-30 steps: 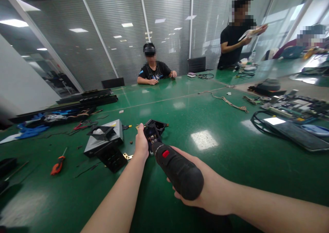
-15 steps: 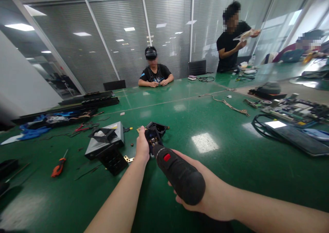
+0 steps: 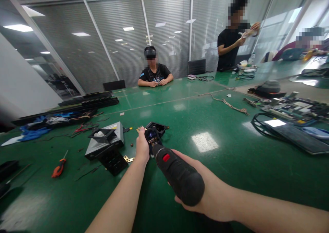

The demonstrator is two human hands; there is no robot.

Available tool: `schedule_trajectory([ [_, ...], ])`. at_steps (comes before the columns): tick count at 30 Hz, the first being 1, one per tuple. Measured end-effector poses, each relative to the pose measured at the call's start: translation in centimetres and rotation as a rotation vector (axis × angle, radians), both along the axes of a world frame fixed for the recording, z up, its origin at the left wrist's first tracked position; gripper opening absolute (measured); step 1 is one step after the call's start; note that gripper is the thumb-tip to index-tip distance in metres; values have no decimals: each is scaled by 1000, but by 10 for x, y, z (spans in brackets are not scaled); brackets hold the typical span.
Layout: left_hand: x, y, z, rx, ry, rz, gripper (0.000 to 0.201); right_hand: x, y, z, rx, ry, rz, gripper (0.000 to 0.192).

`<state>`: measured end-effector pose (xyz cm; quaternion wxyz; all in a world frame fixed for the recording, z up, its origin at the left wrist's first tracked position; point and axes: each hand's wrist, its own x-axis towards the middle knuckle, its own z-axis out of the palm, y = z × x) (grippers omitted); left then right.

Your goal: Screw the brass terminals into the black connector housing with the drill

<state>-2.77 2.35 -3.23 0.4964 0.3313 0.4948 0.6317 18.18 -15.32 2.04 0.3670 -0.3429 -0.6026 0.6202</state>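
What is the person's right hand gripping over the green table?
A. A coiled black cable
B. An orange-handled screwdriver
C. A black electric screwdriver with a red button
C: the right hand is wrapped round the black electric screwdriver, whose red button shows near its front end.

One head-worn camera looks forward and down along both forearms, close over the left hand [image 3: 142, 147] and right hand [image 3: 205, 195]. Beyond the hands it takes in the glossy green table [image 3: 218, 157] up to the grey-slatted glass wall [image 3: 164, 34].
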Motion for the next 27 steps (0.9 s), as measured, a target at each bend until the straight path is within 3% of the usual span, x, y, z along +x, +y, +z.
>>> schedule_trajectory([
  [12, 2, -2, 3, -33, -20, -15, 64, -5, -1, 22, 93, 44, -18, 107],
  [16, 2, -1, 3, -51, -34, -21, 65, -5, -2, 21, 86, 48, -31, 102],
  [27, 1, 0, 1, -53, -23, -29, 70, -2, -2, 14, 34, 23, -9, 114],
])
